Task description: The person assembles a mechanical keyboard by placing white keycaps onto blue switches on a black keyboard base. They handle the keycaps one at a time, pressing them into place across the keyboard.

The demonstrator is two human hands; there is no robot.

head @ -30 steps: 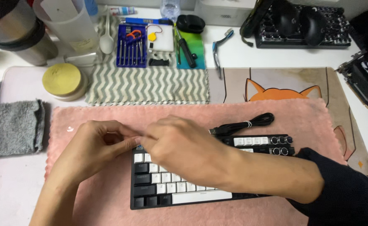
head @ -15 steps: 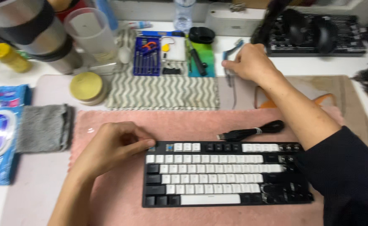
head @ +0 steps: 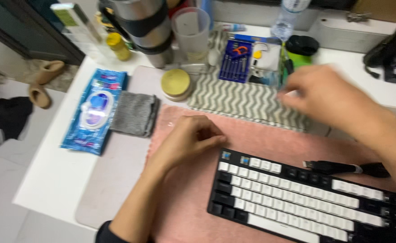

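Nearest lies the black-and-white keyboard [head: 306, 198] on the pink towel [head: 261, 135], its right end cut off by the frame edge. A black cable [head: 342, 168] rests along its top row. The left hand [head: 186, 139] sits on the towel just beside the keyboard's upper left corner, fingers [head: 209, 135] curled loosely; whether they pinch anything is hidden. Farther back the right hand [head: 324, 96] blurs above the zigzag cloth [head: 238, 96], fingers bent, grip impossible to tell. Beyond, an open blue tool case [head: 236, 60] holds small screwdrivers; a clear plastic cup [head: 191, 31] stands on the surface [head: 58, 171].
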